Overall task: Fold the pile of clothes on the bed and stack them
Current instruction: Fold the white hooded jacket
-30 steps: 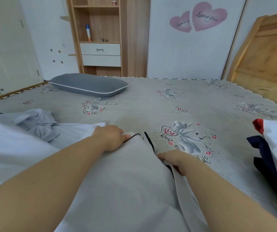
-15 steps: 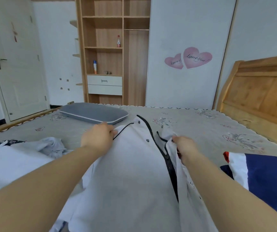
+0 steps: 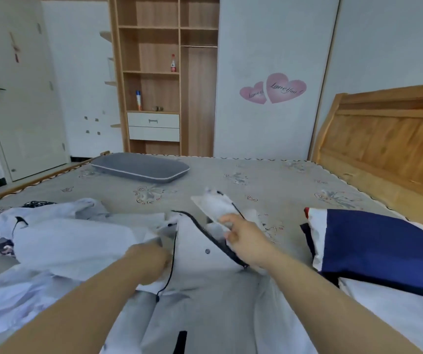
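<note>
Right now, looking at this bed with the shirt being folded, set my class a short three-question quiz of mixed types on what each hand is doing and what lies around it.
1. True or false: the right hand holds part of the white shirt raised off the bed.
2. Multiple choice: the navy, white and red garment lies A) on the person's left, B) on the person's right, C) on the grey pillow.
3. Fill in: the left hand grips the shirt's black-piped ____.

Key: 1 true; 2 B; 3 edge.
</note>
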